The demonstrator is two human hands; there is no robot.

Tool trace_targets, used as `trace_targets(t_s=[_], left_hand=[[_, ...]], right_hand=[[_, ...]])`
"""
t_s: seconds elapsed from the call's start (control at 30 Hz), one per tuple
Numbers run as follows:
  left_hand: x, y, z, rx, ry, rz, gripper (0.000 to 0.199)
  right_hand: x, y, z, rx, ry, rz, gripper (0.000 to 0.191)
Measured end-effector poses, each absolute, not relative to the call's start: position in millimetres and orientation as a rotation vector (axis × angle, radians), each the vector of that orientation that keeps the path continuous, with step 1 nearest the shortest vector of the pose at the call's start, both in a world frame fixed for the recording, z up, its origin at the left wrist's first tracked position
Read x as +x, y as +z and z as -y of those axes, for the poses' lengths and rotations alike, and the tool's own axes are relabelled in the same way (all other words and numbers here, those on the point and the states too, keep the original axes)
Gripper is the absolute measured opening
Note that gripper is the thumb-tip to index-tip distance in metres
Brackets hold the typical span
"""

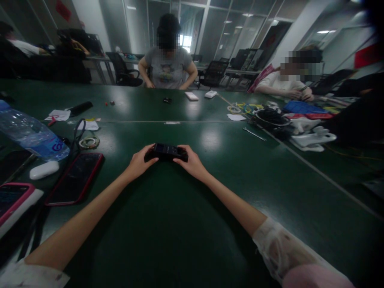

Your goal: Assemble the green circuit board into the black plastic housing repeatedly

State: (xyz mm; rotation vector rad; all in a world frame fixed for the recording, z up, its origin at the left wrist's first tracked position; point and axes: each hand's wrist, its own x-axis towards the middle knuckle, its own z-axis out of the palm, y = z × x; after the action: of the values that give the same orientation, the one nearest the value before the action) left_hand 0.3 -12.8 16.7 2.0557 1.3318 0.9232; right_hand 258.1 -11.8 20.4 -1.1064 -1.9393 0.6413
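Between my two hands is a small black box-shaped device (168, 150) with what looks like a little screen on its top left. It rests on or just above the green table (168, 224). My left hand (141, 161) grips its left end, thumb on the near side and fingers behind. The right end is held the same way by my right hand (192, 163). Most of my fingertips are hidden behind the device.
Left of my arm lie a red-cased phone (76, 179), a white earbud case (44, 170), a pink-cased phone (13, 200) and a water bottle (33, 134). A wrench (254, 134), cables (270, 117) and a white plastic piece (313, 139) lie right. Two people sit across.
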Motion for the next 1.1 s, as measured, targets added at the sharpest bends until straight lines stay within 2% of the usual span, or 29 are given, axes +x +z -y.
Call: trace_targets(t_s=[0.37, 0.7, 0.9, 1.1], left_hand=[[-3, 8, 5, 2.106, 0.96, -1.255, 0.052], [-3, 9, 8, 2.081, 0.926, -1.295, 0.054], [-3, 13, 10, 2.087, 0.9, -1.283, 0.054], [-1, 15, 12, 2.096, 0.939, -1.262, 0.054]], right_hand=[[256, 26, 26, -1.039, 0.185, 1.77, 0.053], [272, -7, -9, -1.335, 0.387, 1.421, 0.044], [272, -9, -9, -1.388, 0.388, 1.544, 0.046], [275, -9, -6, -1.362, 0.275, 1.572, 0.057]])
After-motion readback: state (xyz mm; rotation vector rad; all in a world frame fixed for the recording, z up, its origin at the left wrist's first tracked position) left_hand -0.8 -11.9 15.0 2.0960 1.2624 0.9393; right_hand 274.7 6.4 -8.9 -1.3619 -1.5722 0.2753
